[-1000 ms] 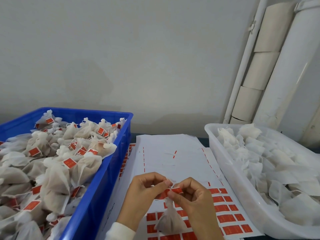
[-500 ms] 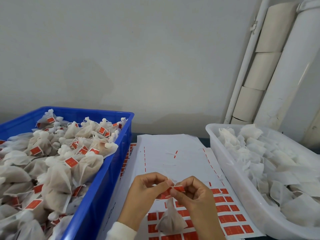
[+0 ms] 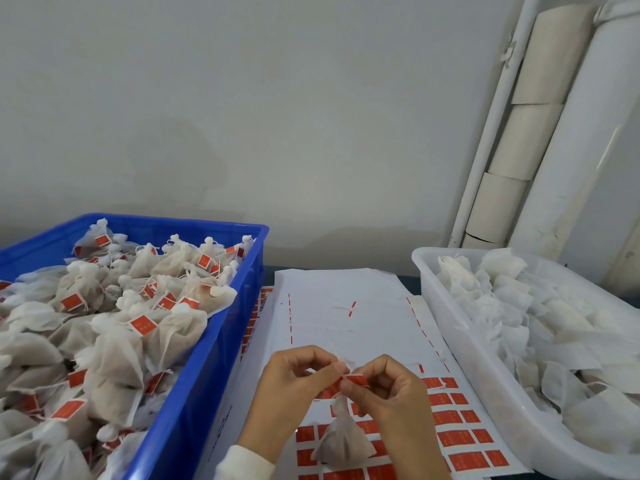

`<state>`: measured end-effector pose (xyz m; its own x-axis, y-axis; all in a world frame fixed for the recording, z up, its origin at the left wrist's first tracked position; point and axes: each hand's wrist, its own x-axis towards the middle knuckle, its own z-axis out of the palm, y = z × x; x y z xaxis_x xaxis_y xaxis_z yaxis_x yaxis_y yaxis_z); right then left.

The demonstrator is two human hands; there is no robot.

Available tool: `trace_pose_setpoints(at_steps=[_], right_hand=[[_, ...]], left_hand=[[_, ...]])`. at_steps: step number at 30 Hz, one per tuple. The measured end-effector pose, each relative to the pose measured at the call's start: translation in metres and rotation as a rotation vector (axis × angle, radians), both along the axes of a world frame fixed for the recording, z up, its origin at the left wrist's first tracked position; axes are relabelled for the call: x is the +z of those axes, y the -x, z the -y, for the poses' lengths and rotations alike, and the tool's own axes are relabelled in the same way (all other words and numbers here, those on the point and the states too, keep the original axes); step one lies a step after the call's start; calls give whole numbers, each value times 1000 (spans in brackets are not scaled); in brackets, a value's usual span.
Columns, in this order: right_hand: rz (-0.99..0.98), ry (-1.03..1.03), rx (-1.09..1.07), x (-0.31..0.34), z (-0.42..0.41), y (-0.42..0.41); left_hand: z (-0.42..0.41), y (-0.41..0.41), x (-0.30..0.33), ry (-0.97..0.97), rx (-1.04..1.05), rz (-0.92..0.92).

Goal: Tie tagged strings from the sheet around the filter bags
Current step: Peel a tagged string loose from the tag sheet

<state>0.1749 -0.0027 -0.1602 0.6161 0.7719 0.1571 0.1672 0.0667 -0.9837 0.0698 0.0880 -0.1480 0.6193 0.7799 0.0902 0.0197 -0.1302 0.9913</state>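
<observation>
Two bins flank the sheet [image 3: 346, 306]: blue crate [image 3: 194, 393] of tied bags, white tub [image 3: 450, 327] of untied ones. Filter bag [image 3: 341, 441] hangs over the sheet. Left hand [image 3: 294, 386] pinches its neck; right hand [image 3: 391, 396] pinches the tag [image 3: 356, 380]. Keep the string taut, cinch tight at the neck.

A deep blue crate [image 3: 194, 393] brims with off-white filter bags [image 3: 114, 344] flecked by orange-red tags [image 3: 142, 324], beside a translucent white tub [image 3: 460, 344] of plain white bags [image 3: 540, 327]. Between them, a white sheet [image 3: 346, 306] carries rows of orange-red rectangular tags [image 3: 453, 438] and thin dashed red lines, against a pale grey wall [image 3: 242, 98].
</observation>
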Motion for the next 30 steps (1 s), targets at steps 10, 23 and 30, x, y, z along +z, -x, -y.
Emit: trace_pose_setpoints(at_steps=[10,23,30], right_hand=[[58,-9,-105,-5,-3,6],[9,-40,-107,-6,-5,5],[252,-64,-279,-8,-5,8]], left_hand=[[1,1,0,12,4,22],[3,2,1,40,-28,54],[4,0,0,12,-6,37]])
